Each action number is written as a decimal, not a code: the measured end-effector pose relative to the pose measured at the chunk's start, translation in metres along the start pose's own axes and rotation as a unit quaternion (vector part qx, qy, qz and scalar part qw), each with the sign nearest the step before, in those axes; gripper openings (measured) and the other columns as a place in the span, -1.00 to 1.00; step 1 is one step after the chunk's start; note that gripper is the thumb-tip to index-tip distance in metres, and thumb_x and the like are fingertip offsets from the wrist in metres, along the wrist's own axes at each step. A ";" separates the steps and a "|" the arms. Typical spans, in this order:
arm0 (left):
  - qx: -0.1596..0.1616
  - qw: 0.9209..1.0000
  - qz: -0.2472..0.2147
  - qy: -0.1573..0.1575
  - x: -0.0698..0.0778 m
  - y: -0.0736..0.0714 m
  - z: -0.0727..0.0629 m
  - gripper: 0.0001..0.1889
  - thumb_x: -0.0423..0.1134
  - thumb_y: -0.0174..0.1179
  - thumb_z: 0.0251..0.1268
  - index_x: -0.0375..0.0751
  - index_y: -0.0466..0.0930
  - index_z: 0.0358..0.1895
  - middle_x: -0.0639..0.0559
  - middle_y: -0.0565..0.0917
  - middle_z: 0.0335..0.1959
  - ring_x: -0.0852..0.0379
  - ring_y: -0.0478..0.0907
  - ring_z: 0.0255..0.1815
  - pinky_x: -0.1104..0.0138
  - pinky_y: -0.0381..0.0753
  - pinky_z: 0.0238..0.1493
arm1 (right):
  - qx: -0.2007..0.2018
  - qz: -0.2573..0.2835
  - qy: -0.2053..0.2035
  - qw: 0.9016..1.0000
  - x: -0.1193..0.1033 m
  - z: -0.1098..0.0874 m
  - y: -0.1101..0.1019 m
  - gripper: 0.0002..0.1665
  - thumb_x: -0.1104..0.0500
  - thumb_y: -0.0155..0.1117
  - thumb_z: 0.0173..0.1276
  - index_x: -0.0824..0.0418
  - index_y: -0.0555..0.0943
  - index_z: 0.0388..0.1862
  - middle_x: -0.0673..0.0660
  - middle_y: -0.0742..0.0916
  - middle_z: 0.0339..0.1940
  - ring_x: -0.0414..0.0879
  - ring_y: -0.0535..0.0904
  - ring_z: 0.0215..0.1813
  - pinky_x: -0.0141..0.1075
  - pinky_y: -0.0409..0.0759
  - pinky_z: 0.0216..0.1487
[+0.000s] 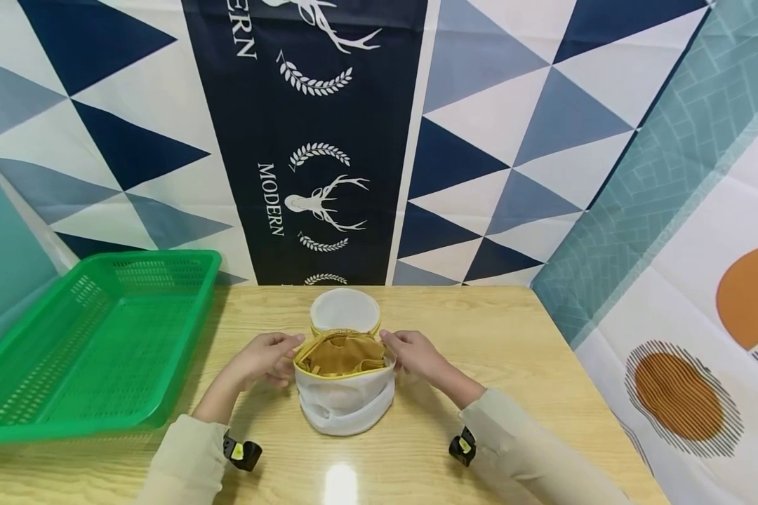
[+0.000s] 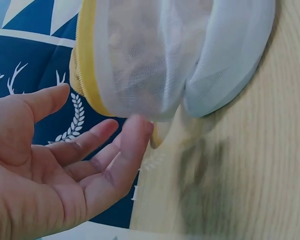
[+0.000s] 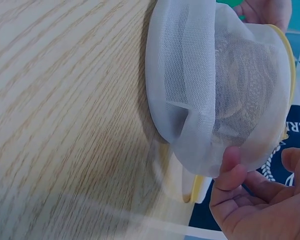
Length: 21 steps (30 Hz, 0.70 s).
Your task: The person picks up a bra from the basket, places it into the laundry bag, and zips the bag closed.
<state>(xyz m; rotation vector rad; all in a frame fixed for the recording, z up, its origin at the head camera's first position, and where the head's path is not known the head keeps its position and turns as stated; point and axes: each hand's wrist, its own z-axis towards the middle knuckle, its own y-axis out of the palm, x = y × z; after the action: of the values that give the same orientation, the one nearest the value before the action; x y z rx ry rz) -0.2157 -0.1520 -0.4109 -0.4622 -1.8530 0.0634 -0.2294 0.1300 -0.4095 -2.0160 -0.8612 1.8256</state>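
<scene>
A soft white mesh bag with a yellow zipper edge stands on the table, its mouth unzipped. Mustard-coloured fabric shows inside it. Behind the mouth is a round white lid with a yellow rim. My left hand is at the bag's left side; in the left wrist view its fingers are loosely bent just below the mesh, thumb apart. On the opposite side is my right hand, its fingertips against the mesh in the right wrist view and its thumb away from them.
A green plastic basket with perforated sides occupies the left end of the wooden table. Patterned cloth hangs behind the table, and another printed cloth covers the right side.
</scene>
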 end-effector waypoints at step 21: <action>-0.034 0.999 -0.028 -0.028 0.000 0.013 0.002 -0.40 0.08 0.02 0.36 -0.48 0.35 0.10 -0.28 0.60 -0.15 0.05 0.66 -0.45 0.23 0.67 -0.41 | -0.021 0.037 0.003 0.999 0.003 -0.004 0.004 -0.54 -0.08 0.00 0.44 0.28 0.64 -0.19 0.06 0.47 -0.74 -0.05 0.50 -0.62 -0.19 0.55 -0.50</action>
<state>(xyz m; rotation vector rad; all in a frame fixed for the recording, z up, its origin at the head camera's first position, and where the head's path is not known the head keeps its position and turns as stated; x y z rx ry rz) -0.2143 -0.1396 -0.4150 -0.4593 -1.9267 -0.0239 -0.2244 0.1294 -0.4131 -2.1052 -0.8413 1.8533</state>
